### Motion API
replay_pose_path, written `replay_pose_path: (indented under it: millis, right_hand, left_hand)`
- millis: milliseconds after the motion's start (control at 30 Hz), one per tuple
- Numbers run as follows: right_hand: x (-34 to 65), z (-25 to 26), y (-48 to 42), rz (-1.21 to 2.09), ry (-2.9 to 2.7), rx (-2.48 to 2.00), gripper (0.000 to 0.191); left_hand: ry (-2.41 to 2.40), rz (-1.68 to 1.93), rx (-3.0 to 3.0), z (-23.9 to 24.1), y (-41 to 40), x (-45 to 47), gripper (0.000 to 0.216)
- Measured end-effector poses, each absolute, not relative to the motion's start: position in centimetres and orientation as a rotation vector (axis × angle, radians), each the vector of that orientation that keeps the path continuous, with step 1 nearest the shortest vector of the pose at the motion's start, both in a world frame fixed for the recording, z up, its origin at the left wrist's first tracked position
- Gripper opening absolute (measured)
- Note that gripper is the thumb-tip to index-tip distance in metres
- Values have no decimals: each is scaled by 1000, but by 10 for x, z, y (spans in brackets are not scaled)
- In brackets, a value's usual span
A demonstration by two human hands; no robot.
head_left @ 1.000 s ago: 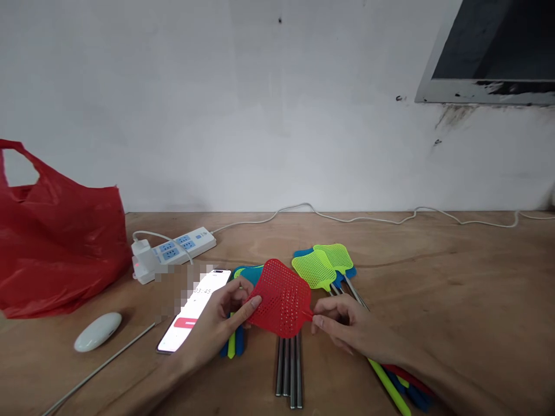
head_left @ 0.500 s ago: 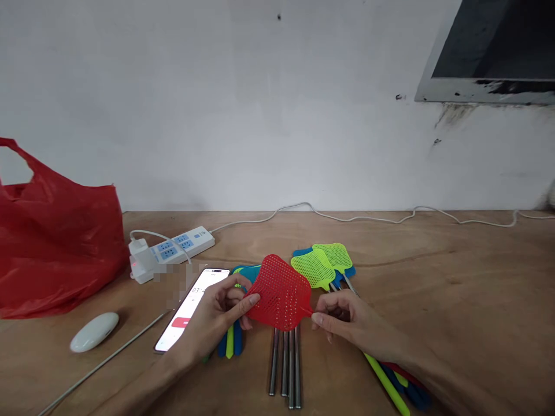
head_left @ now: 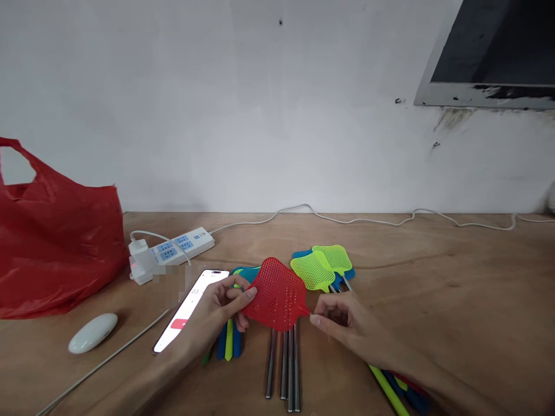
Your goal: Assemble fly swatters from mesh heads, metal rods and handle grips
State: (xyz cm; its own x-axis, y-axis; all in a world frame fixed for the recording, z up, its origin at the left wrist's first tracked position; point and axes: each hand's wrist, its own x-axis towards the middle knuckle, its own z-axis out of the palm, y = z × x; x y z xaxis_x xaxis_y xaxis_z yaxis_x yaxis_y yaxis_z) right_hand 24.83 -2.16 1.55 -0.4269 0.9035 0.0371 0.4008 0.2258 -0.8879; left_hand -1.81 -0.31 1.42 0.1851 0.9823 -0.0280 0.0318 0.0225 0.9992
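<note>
Well off the back edge of the counter [head_left: 468,283], left hand [head_left: 222,305] pinches a perforated red swatter head [head_left: 280,292], right hand [head_left: 344,323] its tapered stem [head_left: 304,311].

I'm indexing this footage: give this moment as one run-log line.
left hand: pinching red mesh head | right hand: at its neck, grip unclear | metal rods: lying on table | nearby: phone, power strip

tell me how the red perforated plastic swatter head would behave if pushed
The red perforated plastic swatter head is probably light, being full of holes. Its thin sheet may flex under pressure, and its broad, flat shape seems unlikely to roll.
</note>
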Motion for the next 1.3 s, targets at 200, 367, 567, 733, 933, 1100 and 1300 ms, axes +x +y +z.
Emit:
replay_pose_path:
  millis: [200,367,567,733,933,1100,1300]
  right_hand:
    - [253,17,-12,1599,-1620,-1225,46]
    - [249,10,-9,1602,-1320,-1197,47]
    - [248,14,-12,1805,-1115,-1148,47]
    - [246,10,-15,1856,-1240,-1259,46]
    - [242,2,-18,1932,-1469,-1265,46]
    - [241,2,-17,1844,-1371,-1316,49]
    - [245,10,-19,1755,-1250,-1295,47]
  left_hand:
    - [1142,1271,1330,15,8,-32,30]
    - [1156,1141,1423,14,3,-24,35]
    - [1114,971,1488,6,-3,-20,36]
    - [1078,870,1520,5,-7,-19,34]
    - [1028,810,1517,3,-12,-13,36]
    - [1011,921,1550,6,-17,-13,37]
    - [910,885,1610,9,-24,-12,33]
